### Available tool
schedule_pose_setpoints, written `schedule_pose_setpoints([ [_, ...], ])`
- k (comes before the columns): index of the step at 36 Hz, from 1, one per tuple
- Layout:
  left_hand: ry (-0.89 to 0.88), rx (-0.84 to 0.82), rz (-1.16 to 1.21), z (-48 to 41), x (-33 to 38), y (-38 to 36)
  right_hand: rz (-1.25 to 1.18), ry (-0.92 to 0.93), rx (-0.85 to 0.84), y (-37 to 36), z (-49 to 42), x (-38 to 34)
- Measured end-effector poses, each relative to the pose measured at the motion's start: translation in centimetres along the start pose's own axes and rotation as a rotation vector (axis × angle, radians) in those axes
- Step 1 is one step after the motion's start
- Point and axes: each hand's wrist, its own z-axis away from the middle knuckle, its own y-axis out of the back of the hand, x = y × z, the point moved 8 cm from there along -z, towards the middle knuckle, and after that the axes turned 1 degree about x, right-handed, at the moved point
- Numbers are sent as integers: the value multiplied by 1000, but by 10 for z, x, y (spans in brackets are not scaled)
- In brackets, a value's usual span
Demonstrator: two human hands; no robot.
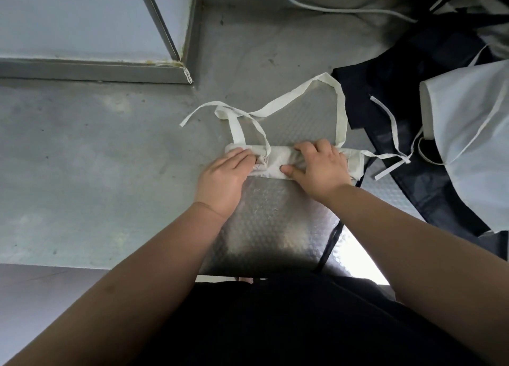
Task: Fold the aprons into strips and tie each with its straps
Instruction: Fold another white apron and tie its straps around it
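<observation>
A cream apron (278, 162) lies folded into a narrow strip across the metal table (110, 151). Its neck loop (340, 101) and a loose strap (203, 109) spread out on the far side. Another strap (385, 156) trails off the strip's right end. My left hand (223, 178) grips the strip's left part with curled fingers. Over the right part lies my right hand (319, 167), fingers curled over the far edge and thumb on the near fold.
A heap of dark aprons (399, 90) and white aprons (468, 134) with thin ties fills the table's right side. A raised metal ledge (96, 71) and upright bar (159, 18) stand at the back left. A grey cable (330, 7) runs along the back.
</observation>
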Motion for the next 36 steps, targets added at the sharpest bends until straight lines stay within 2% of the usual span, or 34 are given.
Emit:
schedule_pose_setpoints([
  [2,-12,-36,-2,-1,0,0,-68,-17,67,6,7,6],
  [3,-11,-58,0,-1,0,-1,-97,-54,153,12,13,12],
  [5,-13,-84,2,-2,0,-3,-171,-212,379,27,33,32],
  [7,-10,-92,-11,-1,-1,-3,-316,-391,485,30,48,50],
  [10,-19,-103,-29,-3,2,-3,-670,-668,397,14,56,70],
  [13,12,-113,-37,-5,1,-3,-999,-890,394,7,56,75],
  [15,38,-110,-23,-5,-3,-3,-1138,-1009,375,2,53,73],
  [16,41,-109,-16,-4,-3,-4,-1116,-1055,380,3,56,73],
  [18,52,-102,-14,-3,-5,-5,-880,-1060,486,18,63,79],
  [20,60,-98,-10,-3,-6,-6,-767,-899,615,36,62,76],
  [21,61,-98,-9,-3,-7,-6,-846,-844,604,35,60,72],
  [22,62,-99,-8,-3,-7,-6,-946,-836,516,28,57,66],
  [24,73,-109,-1,-2,-9,-8,-1103,-922,182,0,56,47],
  [25,83,-113,12,-2,-10,-9,-1172,-960,63,-12,57,39],
  [26,93,-111,30,-3,-11,-9,-1237,-994,16,-20,56,35],
  [30,92,-70,130,-5,-12,0,-1496,-1178,97,-24,48,35],
  [32,86,-52,152,-6,-11,6,-1616,-1181,168,-23,41,34],
  [36,108,-60,155,-7,-12,7,-1529,-1115,212,-30,35,31],
])
